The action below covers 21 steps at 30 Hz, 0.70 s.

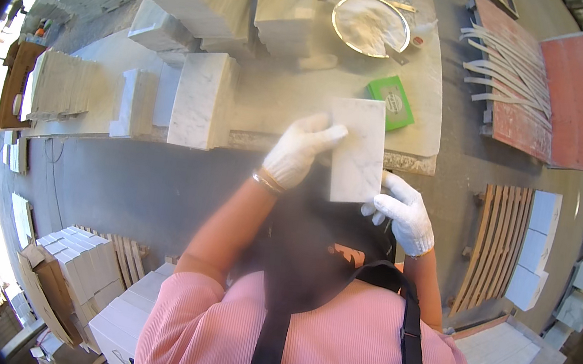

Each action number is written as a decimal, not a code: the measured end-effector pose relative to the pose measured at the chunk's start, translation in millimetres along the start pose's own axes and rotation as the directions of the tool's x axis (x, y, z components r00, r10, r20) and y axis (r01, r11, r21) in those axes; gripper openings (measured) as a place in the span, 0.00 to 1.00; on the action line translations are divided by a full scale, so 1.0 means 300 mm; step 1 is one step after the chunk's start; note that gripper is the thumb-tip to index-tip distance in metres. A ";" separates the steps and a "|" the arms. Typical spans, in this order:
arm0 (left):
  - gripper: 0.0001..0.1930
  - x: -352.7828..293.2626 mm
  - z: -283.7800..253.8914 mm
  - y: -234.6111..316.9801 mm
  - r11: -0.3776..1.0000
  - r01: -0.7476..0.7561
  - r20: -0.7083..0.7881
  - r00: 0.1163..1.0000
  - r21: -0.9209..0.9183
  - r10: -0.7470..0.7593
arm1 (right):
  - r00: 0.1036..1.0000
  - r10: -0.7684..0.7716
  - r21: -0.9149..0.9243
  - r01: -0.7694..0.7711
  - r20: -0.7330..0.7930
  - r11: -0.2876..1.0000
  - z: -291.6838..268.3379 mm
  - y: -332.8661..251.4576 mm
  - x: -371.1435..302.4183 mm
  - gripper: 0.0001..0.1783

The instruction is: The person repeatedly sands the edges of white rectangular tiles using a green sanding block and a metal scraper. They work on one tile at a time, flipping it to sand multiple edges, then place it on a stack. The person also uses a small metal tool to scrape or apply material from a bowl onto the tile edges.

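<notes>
Standing by the left end of my worktable [422,129]: one brown cardboard carton [17,83]; beside it, one upright row of thin stone tiles [61,87]. Next, one narrow stack of pale tiles [137,104], then one larger grey-veined marble stack [199,100] at the front edge, taller stacks behind. Left hand [299,150], mine, white knit glove: grasping the marble tile by its left edge, thumb laid on the upper face, fingers partly hidden. Marble tile [358,154], one, rectangular, white with faint grey veining: held in front of me at the table's front edge, seemingly clear of the top. Beyond it, one round metal-rimmed bowl [333,25] of white powder [363,16]; just right of the tile's upper end in view, one green box [402,115] lying on the table. Right hand [405,213], mine, gloved likewise: grasping the tile's lower right corner, fingers at the edge. Handling note, my judgement: grip evenly at opposite edges, keep fingertips off the face, spare the corners from knocks, and tilt the surface to the light so chips or hairlines show. Far right: pale strips [512,75] on reddish boards; one slatted wooden pallet [493,245].
</notes>
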<state>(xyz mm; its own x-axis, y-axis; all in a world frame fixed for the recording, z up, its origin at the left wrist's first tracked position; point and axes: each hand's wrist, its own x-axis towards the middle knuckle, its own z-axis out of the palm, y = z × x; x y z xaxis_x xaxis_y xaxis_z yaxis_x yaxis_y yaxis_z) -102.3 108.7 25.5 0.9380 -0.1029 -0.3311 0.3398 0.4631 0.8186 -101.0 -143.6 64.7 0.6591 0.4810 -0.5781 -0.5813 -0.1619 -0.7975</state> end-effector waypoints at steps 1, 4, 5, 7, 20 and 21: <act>0.21 -0.003 0.005 0.007 1.000 0.024 0.018 1.000 0.011 -0.024 | 0.998 -0.065 0.018 0.064 0.017 0.998 0.002 0.002 0.000 0.29; 0.21 -0.009 0.031 0.018 0.998 0.057 0.055 0.997 0.020 -0.058 | 0.994 -0.105 0.017 0.105 -0.009 0.994 0.000 -0.002 -0.001 0.28; 0.21 -0.012 0.040 0.020 0.997 0.076 0.053 0.996 0.022 -0.077 | 0.996 -0.094 0.005 0.094 -0.008 0.996 -0.001 -0.003 -0.002 0.28; 0.21 -0.023 0.054 0.027 0.999 0.035 0.084 0.996 -0.011 -0.034 | 0.996 -0.088 -0.013 0.088 -0.013 0.996 -0.002 -0.003 -0.005 0.27; 0.23 -0.081 0.062 0.027 0.997 -0.040 0.108 0.994 0.070 0.032 | 0.977 -0.210 -0.043 0.208 -0.040 0.977 0.050 -0.025 -0.010 0.24; 0.22 -0.101 0.062 0.035 0.999 -0.048 0.099 0.994 0.026 0.045 | 0.972 -0.236 -0.035 0.235 -0.016 0.971 0.060 -0.029 -0.002 0.24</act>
<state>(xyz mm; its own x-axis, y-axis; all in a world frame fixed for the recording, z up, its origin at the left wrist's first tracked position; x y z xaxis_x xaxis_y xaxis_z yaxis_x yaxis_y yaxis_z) -126.0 100.3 53.0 0.9546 -0.1688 -0.2456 0.2961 0.4448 0.8452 -104.9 -127.0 74.9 0.7852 0.4915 -0.3767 -0.3930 -0.0747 -0.9165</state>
